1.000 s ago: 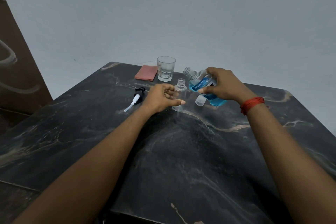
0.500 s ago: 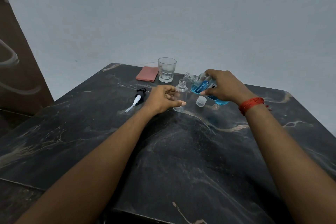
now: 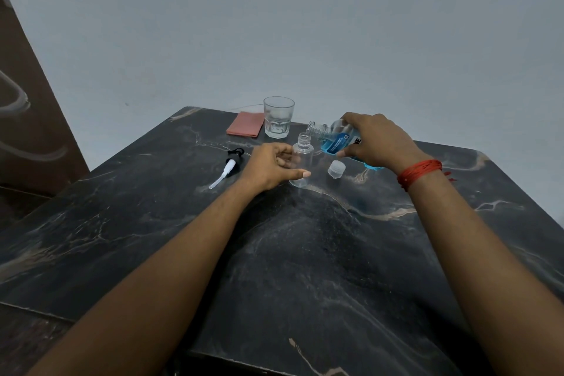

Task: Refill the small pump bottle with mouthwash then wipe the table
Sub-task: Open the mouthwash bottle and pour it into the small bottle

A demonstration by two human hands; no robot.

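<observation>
Centre frame: left hand (image 3: 271, 166) cups the empty clear small pump bottle (image 3: 302, 159); right hand (image 3: 374, 139) grips the tilted blue mouthwash bottle (image 3: 337, 139). Pouring imminent; wiping remains.

Both bare forearms are stretched forward and inward. The left hand (image 3: 271, 166) is curled in a loose C — thumb extended toward the right, fingers bent. The right hand (image 3: 374, 139) is closed in a grasp, palm down — a red thread is wound round its wrist.
</observation>
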